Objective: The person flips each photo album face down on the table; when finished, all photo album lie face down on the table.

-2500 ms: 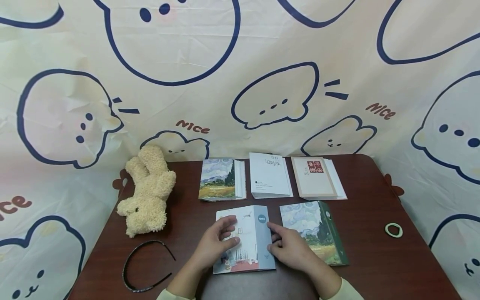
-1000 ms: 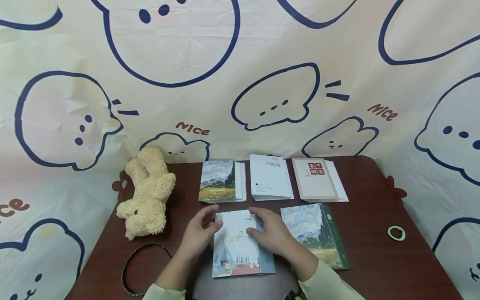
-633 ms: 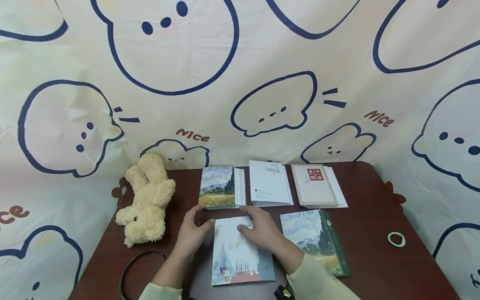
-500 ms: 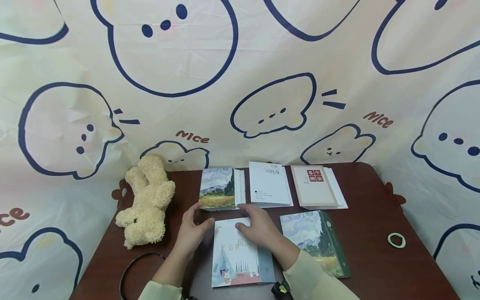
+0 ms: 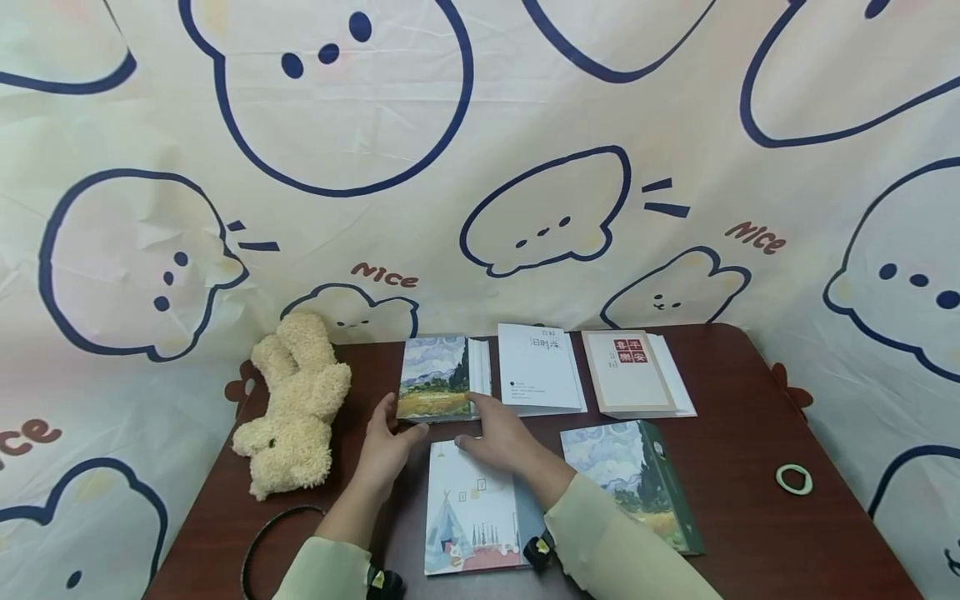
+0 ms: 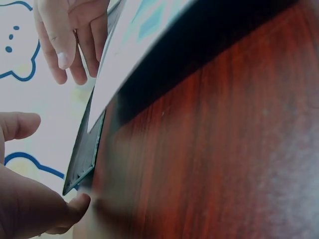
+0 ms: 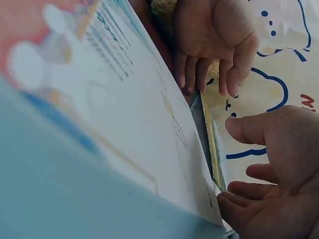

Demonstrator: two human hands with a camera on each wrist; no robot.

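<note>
At the back left of the table lies a landscape-painted book (image 5: 435, 375) with white pages beside its cover. My left hand (image 5: 384, 454) is at its lower left corner, fingers spread. My right hand (image 5: 498, 437) reaches to its lower right, the index fingertip overlapping the cover in the head view. Below both hands lies a white book (image 5: 472, 517) with a tent drawing and blue-grey edge strip; my right thumb is over its top. In the left wrist view, a left fingertip is close to the dark corner of the painted book (image 6: 82, 154). Neither hand is curled round anything.
A white book (image 5: 536, 367) and a beige book (image 5: 630, 371) with red squares lie at the back. Another landscape-painted book (image 5: 626, 483) is at right, partly under the right sleeve. A plush toy (image 5: 296, 408), dark headband (image 5: 258, 542) and pale green ring (image 5: 793, 479) lie around them.
Both hands have moved from the tent-drawing book up to the painted book at the back left. The tent-drawing book, held at its edge earlier, now lies released.
</note>
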